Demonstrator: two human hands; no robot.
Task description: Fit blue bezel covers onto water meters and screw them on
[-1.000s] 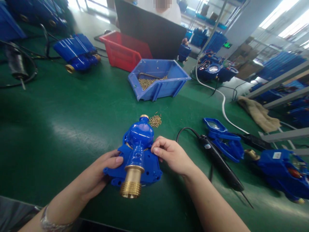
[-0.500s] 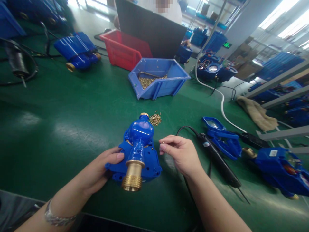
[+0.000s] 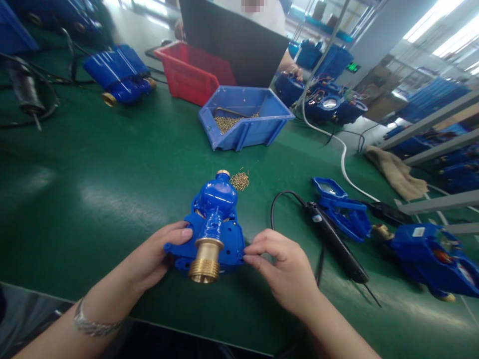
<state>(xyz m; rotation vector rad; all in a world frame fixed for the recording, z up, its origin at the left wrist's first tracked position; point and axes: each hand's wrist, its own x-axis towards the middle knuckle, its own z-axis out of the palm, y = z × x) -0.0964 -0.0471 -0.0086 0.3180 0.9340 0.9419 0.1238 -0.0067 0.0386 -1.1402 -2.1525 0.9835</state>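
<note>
A blue water meter (image 3: 218, 199) with a brass threaded end (image 3: 205, 264) facing me lies underside up on the green bench. My left hand (image 3: 164, 254) grips the left side of its blue housing, thumb on top and fingers beneath. At the housing's right corner my right hand (image 3: 279, 264) is pinched, its fingertips against the edge by a screw hole; the small brass screw between them is hidden now. Just behind the meter lies a small pile of brass screws (image 3: 240, 180). To the right of my right hand rests a black electric screwdriver (image 3: 335, 239).
A blue bin (image 3: 262, 132) of screws and a red bin (image 3: 187, 75) stand further back. Another water meter (image 3: 119, 75) is at back left, a blue cover (image 3: 342, 209) and an opened meter (image 3: 430, 254) at right. A co-worker sits behind a dark panel (image 3: 232, 40).
My right hand has moved down and left, from beside the meter to its right corner. The brass speck seen at its fingertips is now out of sight. My left hand keeps its hold.
</note>
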